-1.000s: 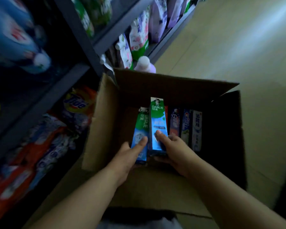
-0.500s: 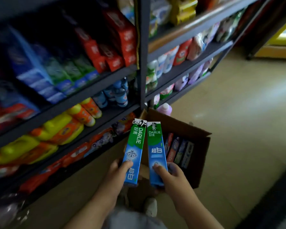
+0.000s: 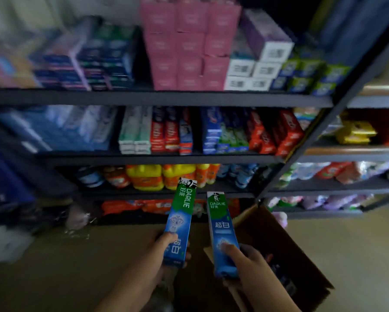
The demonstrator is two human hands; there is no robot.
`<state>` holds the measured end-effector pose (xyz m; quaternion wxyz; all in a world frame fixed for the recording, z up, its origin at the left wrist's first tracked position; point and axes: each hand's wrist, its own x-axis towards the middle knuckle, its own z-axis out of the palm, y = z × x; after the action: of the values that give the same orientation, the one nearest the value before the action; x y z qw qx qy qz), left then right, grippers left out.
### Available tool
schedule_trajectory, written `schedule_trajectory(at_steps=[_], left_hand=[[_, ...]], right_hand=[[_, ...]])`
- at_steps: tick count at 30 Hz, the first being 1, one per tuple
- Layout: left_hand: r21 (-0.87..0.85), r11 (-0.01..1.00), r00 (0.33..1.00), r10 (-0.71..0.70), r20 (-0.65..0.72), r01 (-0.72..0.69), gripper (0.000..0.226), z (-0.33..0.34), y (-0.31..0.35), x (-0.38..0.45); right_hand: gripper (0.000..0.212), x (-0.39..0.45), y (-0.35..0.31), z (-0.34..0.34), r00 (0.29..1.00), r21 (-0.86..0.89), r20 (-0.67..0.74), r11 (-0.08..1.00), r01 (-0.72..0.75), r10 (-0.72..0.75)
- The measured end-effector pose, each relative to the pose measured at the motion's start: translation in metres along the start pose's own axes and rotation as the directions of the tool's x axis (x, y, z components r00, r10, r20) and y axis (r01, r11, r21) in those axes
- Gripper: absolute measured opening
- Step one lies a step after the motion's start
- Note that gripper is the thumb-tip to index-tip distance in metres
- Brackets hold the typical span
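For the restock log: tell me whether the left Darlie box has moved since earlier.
Yes. The left Darlie box rose out of the cardboard carton, now left of its rim.

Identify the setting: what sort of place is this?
Probably a small shop aisle, mid-restock: metal shelving packed with toothpaste cartons and yellow bottles, a cardboard box on the floor; left hand holds a Darlie box, right hand a second Darlie box.

A dark metal shelf rack carries stock on every board: pink boxes and white-fronted boxes on top, red cartons and blue cartons below, then yellow bottles, then orange pouches lowest. On the beige floor beside it stands an open cardboard box.
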<state>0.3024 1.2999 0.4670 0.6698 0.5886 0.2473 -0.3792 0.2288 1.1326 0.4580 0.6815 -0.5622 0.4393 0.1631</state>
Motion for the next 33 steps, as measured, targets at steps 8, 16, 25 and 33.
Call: schedule_trajectory(at_steps=[8, 16, 25, 33], left_hand=[[-0.201, 0.975, 0.989, 0.064, -0.130, -0.090, 0.024, -0.075, 0.022, -0.017], [-0.208, 0.974, 0.990, 0.062, -0.124, -0.087, 0.013, -0.124, 0.067, 0.002], [-0.091, 0.991, 0.994, 0.088, -0.060, -0.093, 0.013, -0.161, 0.113, 0.035], [-0.049, 0.998, 0.998, 0.045, -0.052, -0.048, 0.020, -0.190, 0.136, 0.052]], right_hand=[[0.051, -0.004, -0.033, 0.066, 0.993, -0.107, 0.111, 0.993, 0.043, -0.031], [0.037, -0.003, -0.064, 0.116, 0.985, -0.113, 0.128, 0.985, 0.130, -0.116], [0.043, 0.021, -0.080, 0.164, 0.983, -0.023, 0.069, 0.985, 0.170, -0.168], [0.040, 0.027, -0.091, 0.190, 0.981, -0.030, 0.036, 0.981, 0.193, -0.192]])
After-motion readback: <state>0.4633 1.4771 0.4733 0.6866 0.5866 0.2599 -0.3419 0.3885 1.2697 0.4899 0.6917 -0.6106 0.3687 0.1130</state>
